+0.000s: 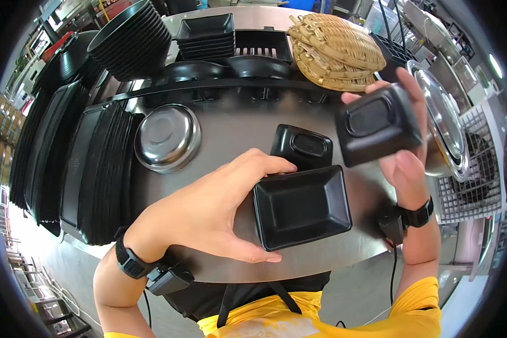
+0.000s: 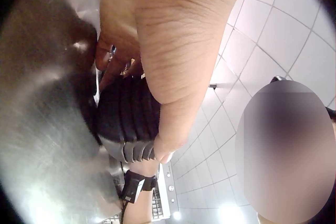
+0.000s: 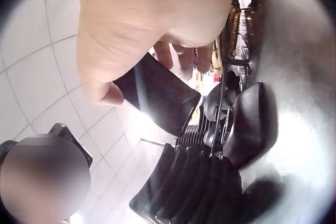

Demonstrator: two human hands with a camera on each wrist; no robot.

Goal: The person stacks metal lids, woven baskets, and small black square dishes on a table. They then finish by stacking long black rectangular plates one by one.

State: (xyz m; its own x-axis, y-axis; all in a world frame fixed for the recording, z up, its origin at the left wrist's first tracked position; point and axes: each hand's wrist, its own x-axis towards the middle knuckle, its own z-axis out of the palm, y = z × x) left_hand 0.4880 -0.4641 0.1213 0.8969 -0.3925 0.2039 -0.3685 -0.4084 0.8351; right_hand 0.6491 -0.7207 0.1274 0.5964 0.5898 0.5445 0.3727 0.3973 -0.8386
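Note:
My left hand [image 1: 208, 205] holds a stack of small black square dishes [image 1: 303, 208], fingers at its far side and thumb at its near side. Several nested rims of that stack show in the left wrist view, with the thumb lying along them. On the right, my right hand [image 1: 409, 163] grips a single black dish [image 1: 377, 125] above the table, its underside toward the head camera. Behind the stack, another black dish [image 1: 302, 147] sits upside down on the metal table [image 1: 236, 118].
An upturned steel bowl [image 1: 168, 138] stands left of centre. Long black trays [image 1: 96, 174] line the left side. Stacked black bowls [image 1: 132, 42], square dishes [image 1: 207, 36] and woven bamboo baskets [image 1: 338, 50] fill the back. A lidded steel pot [image 1: 442, 118] is at the right.

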